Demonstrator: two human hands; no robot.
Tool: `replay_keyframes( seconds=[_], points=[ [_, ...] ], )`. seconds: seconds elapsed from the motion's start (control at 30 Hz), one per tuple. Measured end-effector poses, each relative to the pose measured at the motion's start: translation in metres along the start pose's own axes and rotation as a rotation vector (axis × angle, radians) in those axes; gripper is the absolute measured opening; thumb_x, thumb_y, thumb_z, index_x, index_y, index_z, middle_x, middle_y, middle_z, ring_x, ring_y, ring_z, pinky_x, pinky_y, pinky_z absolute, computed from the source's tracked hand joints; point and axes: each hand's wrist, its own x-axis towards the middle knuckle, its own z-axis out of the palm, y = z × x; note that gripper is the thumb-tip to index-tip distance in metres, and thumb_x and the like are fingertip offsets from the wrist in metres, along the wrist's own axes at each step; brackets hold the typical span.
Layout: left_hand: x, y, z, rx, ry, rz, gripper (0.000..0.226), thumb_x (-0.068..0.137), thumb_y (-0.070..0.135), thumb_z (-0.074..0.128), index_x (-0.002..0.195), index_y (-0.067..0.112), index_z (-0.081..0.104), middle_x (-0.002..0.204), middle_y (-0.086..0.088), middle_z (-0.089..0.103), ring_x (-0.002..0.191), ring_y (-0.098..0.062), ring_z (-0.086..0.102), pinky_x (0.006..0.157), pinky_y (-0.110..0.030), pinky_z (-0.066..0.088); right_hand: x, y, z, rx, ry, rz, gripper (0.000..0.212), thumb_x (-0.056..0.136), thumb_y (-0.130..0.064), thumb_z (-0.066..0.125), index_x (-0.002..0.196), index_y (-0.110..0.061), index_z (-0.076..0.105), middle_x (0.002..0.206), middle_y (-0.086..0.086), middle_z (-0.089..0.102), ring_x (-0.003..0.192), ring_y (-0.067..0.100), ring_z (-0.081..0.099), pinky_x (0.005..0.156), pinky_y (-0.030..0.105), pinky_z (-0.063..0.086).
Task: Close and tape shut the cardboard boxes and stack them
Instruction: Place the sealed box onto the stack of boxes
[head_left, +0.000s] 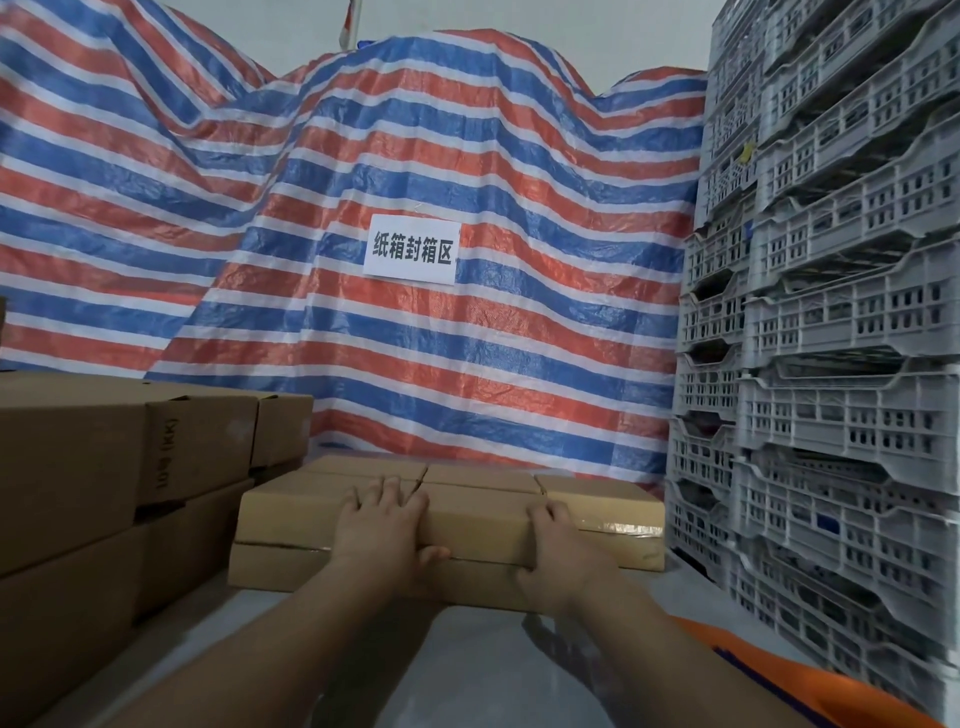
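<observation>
A flat brown cardboard box (291, 512) lies closed on top of another one (280, 566) in a low stack on the floor. My left hand (382, 525) rests flat on its top with fingers spread and the thumb down the front face. My right hand (558, 545) grips the box's near edge, fingers curled over the top and thumb under the front. Clear tape (628, 529) shines along the box's right side. More closed boxes (483, 478) lie behind it.
Taller stacks of brown boxes (104, 467) stand at the left. Grey plastic crates (831, 364) are piled high at the right. A red, white and blue striped tarpaulin (467, 364) with a white paper sign (413, 249) hangs behind. Grey floor (467, 665) lies in front.
</observation>
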Motion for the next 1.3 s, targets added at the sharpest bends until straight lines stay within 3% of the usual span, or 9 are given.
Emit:
replay_keyframes(
  seconds=[0.2, 0.3, 0.4, 0.5, 0.6, 0.7, 0.87, 1.13, 1.3],
  points=[
    [-0.021, 0.001, -0.001, -0.051, 0.121, 0.068, 0.080, 0.095, 0.065, 0.031, 0.156, 0.021, 0.002, 0.163, -0.007, 0.010, 0.150, -0.026, 0.008, 0.121, -0.045, 0.004, -0.012, -0.004, -0.014, -0.104, 0.048, 0.020, 0.081, 0.095, -0.041, 0.054, 0.158, -0.019, 0.007, 0.165, 0.008, 0.009, 0.135, 0.030, 0.040, 0.111, 0.042, 0.040],
    [-0.047, -0.004, -0.011, -0.168, 0.237, 0.152, 0.065, 0.098, 0.057, 0.029, 0.154, 0.024, 0.017, 0.161, -0.002, 0.021, 0.146, -0.021, 0.020, 0.120, -0.040, 0.010, -0.035, -0.015, -0.019, -0.094, 0.197, -0.046, 0.069, 0.098, -0.039, 0.049, 0.156, -0.020, 0.018, 0.162, 0.006, 0.021, 0.140, 0.025, 0.036, 0.116, 0.039, 0.033],
    [-0.078, -0.010, -0.021, -0.211, 0.259, 0.262, 0.054, 0.096, 0.048, 0.034, 0.145, 0.026, 0.035, 0.153, 0.001, 0.035, 0.138, -0.018, 0.034, 0.115, -0.036, 0.025, -0.059, -0.031, -0.018, -0.060, 0.210, -0.124, 0.058, 0.098, -0.036, 0.050, 0.150, -0.021, 0.031, 0.158, 0.002, 0.028, 0.140, 0.021, 0.035, 0.118, 0.036, 0.033],
    [-0.110, -0.012, -0.029, -0.402, 0.297, 0.208, 0.043, 0.094, 0.048, 0.039, 0.131, 0.030, 0.051, 0.130, 0.013, 0.050, 0.115, -0.007, 0.049, 0.094, -0.023, 0.040, -0.085, -0.048, -0.019, 0.020, 0.242, -0.124, 0.051, 0.098, -0.035, 0.051, 0.146, -0.024, 0.039, 0.150, -0.002, 0.038, 0.132, 0.015, 0.043, 0.113, 0.032, 0.039],
    [-0.138, -0.020, -0.036, -0.649, 0.296, -0.019, 0.031, 0.096, 0.047, 0.046, 0.124, 0.037, 0.053, 0.119, 0.018, 0.053, 0.103, 0.000, 0.052, 0.078, -0.016, 0.039, -0.113, -0.063, -0.018, 0.147, 0.292, -0.077, 0.043, 0.098, -0.033, 0.052, 0.140, -0.023, 0.046, 0.139, -0.004, 0.048, 0.121, 0.013, 0.050, 0.102, 0.025, 0.043],
    [-0.162, -0.035, -0.040, -0.833, 0.299, -0.182, 0.006, 0.096, 0.040, 0.051, 0.100, 0.038, 0.056, 0.102, 0.021, 0.057, 0.098, 0.000, 0.056, 0.080, -0.023, 0.050, -0.137, -0.071, -0.014, 0.237, 0.302, -0.023, 0.038, 0.099, -0.033, 0.053, 0.135, -0.024, 0.049, 0.134, -0.005, 0.052, 0.116, 0.012, 0.052, 0.097, 0.024, 0.044],
    [-0.192, -0.054, -0.051, -0.895, 0.337, -0.304, 0.017, 0.095, 0.036, 0.052, 0.082, 0.028, 0.059, 0.080, 0.010, 0.061, 0.076, 0.000, 0.058, 0.073, -0.035, 0.055, -0.157, -0.067, -0.010, 0.342, 0.337, 0.017, 0.043, 0.097, -0.031, 0.057, 0.139, -0.026, 0.047, 0.135, -0.004, 0.054, 0.114, 0.012, 0.053, 0.098, 0.026, 0.043],
    [-0.205, -0.055, -0.058, -0.875, 0.387, -0.279, 0.026, 0.093, 0.042, 0.043, 0.082, 0.021, 0.054, 0.076, 0.006, 0.059, 0.071, -0.006, 0.057, 0.068, -0.037, 0.054, -0.153, -0.063, -0.006, 0.178, 0.280, -0.051, 0.016, 0.088, -0.029, 0.066, 0.102, -0.025, 0.062, 0.107, 0.003, 0.065, 0.089, 0.015, 0.060, 0.080, 0.028, 0.047],
    [-0.205, -0.056, -0.058, -0.881, 0.416, -0.226, 0.024, 0.094, 0.041, 0.041, 0.085, 0.020, 0.051, 0.075, 0.003, 0.059, 0.070, -0.011, 0.059, 0.065, -0.035, 0.053, -0.153, -0.062, -0.009, 0.189, 0.268, -0.065, 0.017, 0.084, -0.025, 0.070, 0.098, -0.028, 0.060, 0.096, -0.004, 0.060, 0.082, 0.010, 0.055, 0.075, 0.024, 0.042]
  ],
)
